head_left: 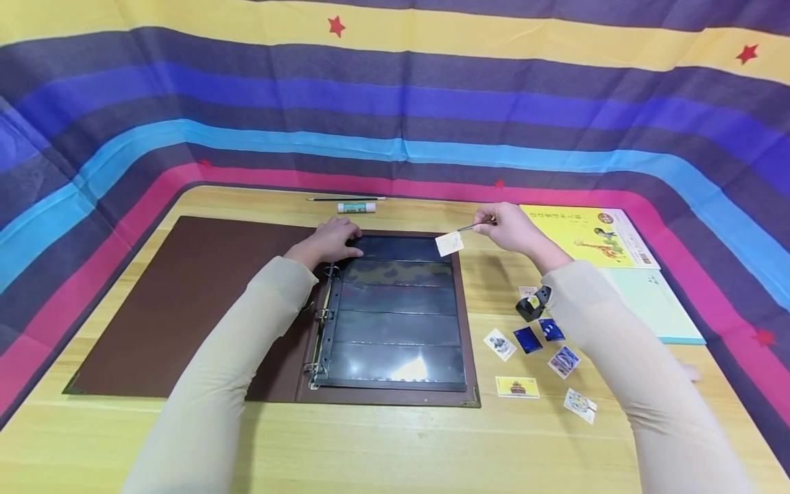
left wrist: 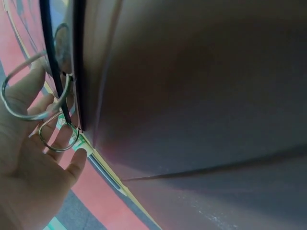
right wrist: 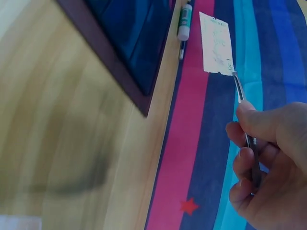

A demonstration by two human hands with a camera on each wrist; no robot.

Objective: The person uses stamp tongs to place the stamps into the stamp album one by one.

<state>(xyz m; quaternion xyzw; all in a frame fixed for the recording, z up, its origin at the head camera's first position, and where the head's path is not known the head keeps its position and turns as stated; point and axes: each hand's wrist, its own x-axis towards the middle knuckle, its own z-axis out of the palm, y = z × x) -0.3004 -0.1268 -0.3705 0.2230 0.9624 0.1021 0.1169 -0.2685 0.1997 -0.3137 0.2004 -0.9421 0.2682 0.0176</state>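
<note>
My right hand (head_left: 511, 228) pinches metal tweezers (right wrist: 240, 87), whose tips grip a pale postage stamp (right wrist: 217, 45) by one corner. In the head view this stamp overlaps the top right corner of the black pocket page (head_left: 395, 328). The page lies in an open brown ring-binder stamp album (head_left: 204, 302). At the page's top left, my left hand (head_left: 330, 241) rests with its fingers spread loosely along the edge. In the left wrist view, the metal rings (left wrist: 60, 139) pass in front of that hand.
Several loose stamps (head_left: 518, 387) lie right of the album, near a small black object (head_left: 533, 304) below my right sleeve. A yellow booklet (head_left: 574, 237) and a pale blue one (head_left: 654, 302) are farther right. Behind the album lie a glue stick (head_left: 356, 207) and a pencil (head_left: 333, 199).
</note>
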